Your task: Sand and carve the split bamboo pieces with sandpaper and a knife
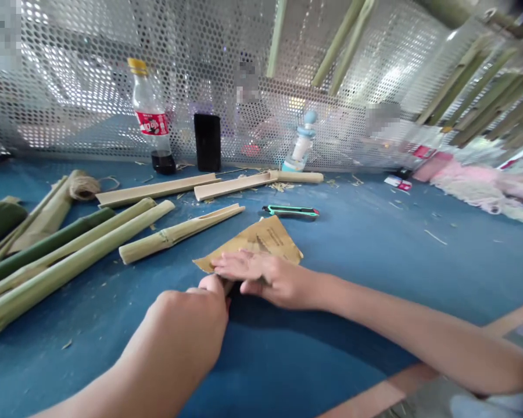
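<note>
My left hand (192, 319) is closed around a narrow piece that looks like bamboo (229, 285); most of it is hidden by the hands. A tan sheet of sandpaper (272, 235) with print on its back lies just beyond, one corner pointing left. Flat across the sheet's near edge rests my right hand (261, 276), fingers stretched out to the left, above the end of the held piece. A teal and black box cutter (291, 212) lies behind the sandpaper. To the left is a split bamboo length (178, 232) with a node.
Bamboo poles (70, 261) and a twine ball (84, 186) occupy the left. Along the perforated metal screen (200, 75) stand a cola bottle (152, 122), a black phone (208, 142) and a blue-white bottle (300, 145). Half-split bamboo (239, 184) and pink cloth (470, 180) lie on the blue table (396, 255).
</note>
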`<state>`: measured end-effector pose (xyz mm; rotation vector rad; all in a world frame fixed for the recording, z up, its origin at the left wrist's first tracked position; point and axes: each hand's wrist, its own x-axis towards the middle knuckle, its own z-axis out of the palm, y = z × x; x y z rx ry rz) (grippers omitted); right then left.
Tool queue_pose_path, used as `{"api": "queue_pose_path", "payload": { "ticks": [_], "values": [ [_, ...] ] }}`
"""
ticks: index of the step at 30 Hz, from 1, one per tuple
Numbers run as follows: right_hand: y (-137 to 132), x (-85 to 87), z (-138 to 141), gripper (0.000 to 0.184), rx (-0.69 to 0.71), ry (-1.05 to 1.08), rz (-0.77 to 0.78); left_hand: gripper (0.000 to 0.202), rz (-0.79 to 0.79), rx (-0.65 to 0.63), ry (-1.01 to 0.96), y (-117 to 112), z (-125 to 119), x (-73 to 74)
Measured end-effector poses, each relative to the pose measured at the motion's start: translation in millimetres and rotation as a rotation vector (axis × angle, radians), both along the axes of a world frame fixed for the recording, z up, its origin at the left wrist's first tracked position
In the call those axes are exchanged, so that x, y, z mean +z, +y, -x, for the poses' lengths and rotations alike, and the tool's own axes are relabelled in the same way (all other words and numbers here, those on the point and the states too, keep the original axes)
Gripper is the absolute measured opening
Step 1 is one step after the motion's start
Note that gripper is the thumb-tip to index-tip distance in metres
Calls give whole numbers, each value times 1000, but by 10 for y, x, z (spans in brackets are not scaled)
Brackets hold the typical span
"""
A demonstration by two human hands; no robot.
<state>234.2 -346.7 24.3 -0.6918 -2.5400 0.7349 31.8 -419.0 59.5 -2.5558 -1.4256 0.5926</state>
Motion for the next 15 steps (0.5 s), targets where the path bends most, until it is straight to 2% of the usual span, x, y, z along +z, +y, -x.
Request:
{"api": "queue_pose_path", "payload": {
  "ticks": [4, 5, 6, 10, 11, 12, 15],
  "values": [
    [228, -1, -151, 43, -469, -20, -19, 34, -129, 35, 23, -65, -27, -32],
    [232, -5, -155, 43, -516, -16, -24, 33, -124, 21, 31, -70, -26, -45],
    [206, -7, -137, 43, -493, -7, -16, 31, -109, -11, 37, -72, -20, -60],
    [51, -7, -1, 41, -117, 19, 72, 26, -156, -109, 39, -75, 23, -112],
    [71, -8, 8, 41, -109, 12, 77, 26, -170, -112, 37, -73, 30, -112],
    [122, -9, 3, 40, -163, -1, 69, 27, -179, -105, 36, -69, 35, -104],
    [310, -6, -22, 43, -400, -10, 27, 32, -175, -71, 27, -43, 33, -51]
  ]
}}
